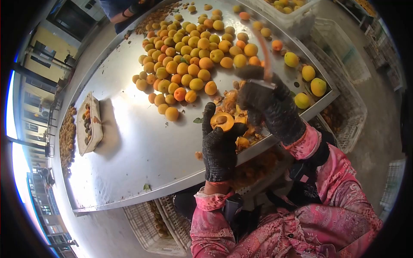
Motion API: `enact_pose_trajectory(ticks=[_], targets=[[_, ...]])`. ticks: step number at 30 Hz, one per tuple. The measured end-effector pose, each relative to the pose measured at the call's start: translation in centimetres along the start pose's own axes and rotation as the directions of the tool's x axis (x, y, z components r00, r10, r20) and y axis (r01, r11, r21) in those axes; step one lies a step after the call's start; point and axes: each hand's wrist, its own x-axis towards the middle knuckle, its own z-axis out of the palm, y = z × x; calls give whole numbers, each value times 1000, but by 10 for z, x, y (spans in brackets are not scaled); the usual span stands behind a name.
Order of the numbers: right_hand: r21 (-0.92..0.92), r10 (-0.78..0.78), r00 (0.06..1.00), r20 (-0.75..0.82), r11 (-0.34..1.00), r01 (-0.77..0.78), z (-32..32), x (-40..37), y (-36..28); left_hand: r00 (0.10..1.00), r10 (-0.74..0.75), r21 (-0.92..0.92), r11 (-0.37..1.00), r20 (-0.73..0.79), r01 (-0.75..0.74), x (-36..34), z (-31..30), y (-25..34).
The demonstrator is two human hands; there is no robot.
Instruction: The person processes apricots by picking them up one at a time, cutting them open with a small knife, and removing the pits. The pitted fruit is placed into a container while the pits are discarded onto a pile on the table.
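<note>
Cupped in my left hand (pixel 219 148), which wears a black glove, is a halved apricot (pixel 222 121) with its cut face up and the brown pit showing in the middle. My right hand (pixel 273 107), also in a black glove, is closed on a knife (pixel 263 83) just right of the fruit. The knife's long reddish part points upward and is blurred by motion. Cut apricot pieces (pixel 243 144) and wet scraps lie on the table beside and beneath both hands. A large pile of whole apricots (pixel 193 56) spreads beyond them.
The metal table (pixel 142 163) has a raised rim. A white tray (pixel 92 137) holding pits stands at left, near a row of pits (pixel 68 137). Several greenish apricots (pixel 318 87) lie at the right corner. Plastic crates (pixel 150 232) sit below. Another person's arm (pixel 124 15) shows at the far side.
</note>
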Motion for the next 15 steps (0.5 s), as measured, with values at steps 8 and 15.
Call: enact_pose_trajectory(ticks=[8,15], targets=[[12,-191,972,-139,981,195,2,22,-10,948,288,764,579,134,-284,8,-4,-18],[-66,-204,953,-222,979,194,14,24,4,993,-110,217,969,-41,116,0,8,-9]])
